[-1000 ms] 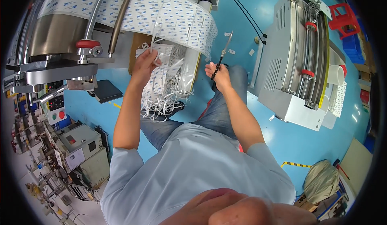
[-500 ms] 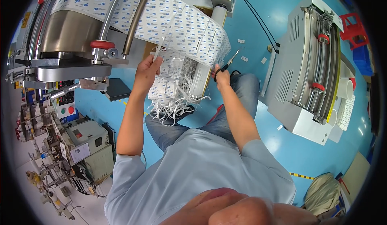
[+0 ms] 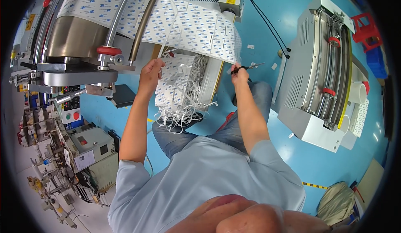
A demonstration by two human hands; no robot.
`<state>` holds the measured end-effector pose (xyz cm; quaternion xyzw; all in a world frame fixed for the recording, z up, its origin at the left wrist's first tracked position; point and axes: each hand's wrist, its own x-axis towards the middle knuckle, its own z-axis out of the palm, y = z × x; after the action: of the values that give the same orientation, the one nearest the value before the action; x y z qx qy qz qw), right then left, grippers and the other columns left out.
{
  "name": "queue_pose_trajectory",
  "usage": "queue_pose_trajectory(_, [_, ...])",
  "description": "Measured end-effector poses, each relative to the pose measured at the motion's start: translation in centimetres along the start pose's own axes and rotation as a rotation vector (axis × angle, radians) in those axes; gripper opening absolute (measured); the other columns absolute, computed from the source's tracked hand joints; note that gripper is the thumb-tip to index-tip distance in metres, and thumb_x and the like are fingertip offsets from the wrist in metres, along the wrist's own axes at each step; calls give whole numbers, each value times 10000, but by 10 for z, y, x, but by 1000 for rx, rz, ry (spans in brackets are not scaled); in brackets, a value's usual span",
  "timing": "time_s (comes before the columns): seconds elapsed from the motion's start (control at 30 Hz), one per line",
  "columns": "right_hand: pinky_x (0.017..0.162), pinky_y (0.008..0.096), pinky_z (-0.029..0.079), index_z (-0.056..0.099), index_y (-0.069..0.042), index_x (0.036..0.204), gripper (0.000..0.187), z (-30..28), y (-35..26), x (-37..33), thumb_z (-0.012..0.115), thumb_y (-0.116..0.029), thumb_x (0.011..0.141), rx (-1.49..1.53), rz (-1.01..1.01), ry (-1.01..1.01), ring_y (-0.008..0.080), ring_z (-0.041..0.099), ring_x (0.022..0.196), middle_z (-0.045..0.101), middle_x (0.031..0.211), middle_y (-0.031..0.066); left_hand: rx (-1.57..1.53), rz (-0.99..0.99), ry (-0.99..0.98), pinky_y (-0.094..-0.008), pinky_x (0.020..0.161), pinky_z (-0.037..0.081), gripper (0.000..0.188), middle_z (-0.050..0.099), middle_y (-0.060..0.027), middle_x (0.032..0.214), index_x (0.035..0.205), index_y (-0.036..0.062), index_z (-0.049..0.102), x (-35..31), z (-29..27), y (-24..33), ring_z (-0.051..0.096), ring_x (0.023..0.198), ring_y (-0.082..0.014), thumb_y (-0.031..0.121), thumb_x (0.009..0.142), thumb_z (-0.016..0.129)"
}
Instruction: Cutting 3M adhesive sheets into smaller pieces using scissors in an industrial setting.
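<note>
A wide white sheet with blue print (image 3: 188, 26) stretches from the machine on the left toward the right. My left hand (image 3: 150, 72) is closed at the sheet's near edge, pinching a narrow white strip (image 3: 171, 22) that runs up across the sheet. In my right hand (image 3: 239, 77), the fingers close round black-handled scissors (image 3: 250, 67), whose blades point right, away from the sheet. That hand is at the sheet's near right corner; whether it also grips the corner is unclear. Below, between my hands, a box (image 3: 216, 80) holds a tangle of white strips (image 3: 179, 116) and a printed offcut (image 3: 171, 80).
A metal roller (image 3: 75, 36) and guide bars stand at the upper left. At the right is a grey machine (image 3: 307, 74) with long rollers, a red stool (image 3: 367, 31) behind it. Small paper scraps (image 3: 274, 66) lie on the blue floor. Black cables (image 3: 267, 18) cross it.
My right hand has shifted right, and the scissors have swung from pointing up and right to pointing nearly straight right. The sheet's right end has moved slightly right. My left hand stays nearly in place.
</note>
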<state>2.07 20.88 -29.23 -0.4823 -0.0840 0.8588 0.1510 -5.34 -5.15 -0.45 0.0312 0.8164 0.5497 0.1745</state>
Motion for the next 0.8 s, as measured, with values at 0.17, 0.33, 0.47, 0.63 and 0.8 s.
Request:
queue_pose_trajectory(0.17, [518, 252, 482, 560, 21, 876, 93, -2, -23, 4, 627, 4, 814, 3, -82, -29, 183, 562, 625, 576, 752, 89, 76, 35, 84, -201, 524, 309, 322, 464, 47, 617, 832, 46, 610, 25, -21, -27, 364, 572, -21, 323, 945, 490])
queue_pose_trajectory(0.33, [538, 250, 496, 561, 15, 896, 115, -7, -24, 4, 633, 16, 807, 6, -135, -40, 174, 569, 643, 580, 782, 81, 171, 176, 210, -206, 532, 312, 324, 486, 46, 637, 812, 26, 601, 10, -11, 1, 379, 601, -31, 304, 940, 496])
queue_pose_trajectory(0.47, [551, 255, 497, 555, 16, 917, 129, -15, -16, 3, 629, 12, 811, 14, -89, -38, 176, 572, 662, 586, 822, 84, 304, 250, 128, -203, 564, 335, 289, 522, 30, 674, 817, 12, 593, -19, -5, 17, 405, 631, -42, 264, 934, 512])
queue_pose_trajectory(0.63, [518, 250, 468, 553, 49, 884, 81, -6, -15, -8, 589, 53, 811, 52, -79, 4, 179, 550, 605, 574, 756, 98, 324, 335, 150, -204, 564, 335, 263, 505, 37, 670, 797, 16, 580, -40, -21, 3, 396, 619, -40, 229, 938, 513])
queue_pose_trajectory(0.8, [549, 238, 487, 558, -18, 912, 127, -13, -20, -1, 637, -8, 812, 14, -81, -40, 160, 571, 667, 588, 805, 71, 142, 316, 250, -195, 569, 340, 269, 493, 30, 693, 768, 28, 540, -54, -36, -13, 398, 623, -47, 220, 950, 494])
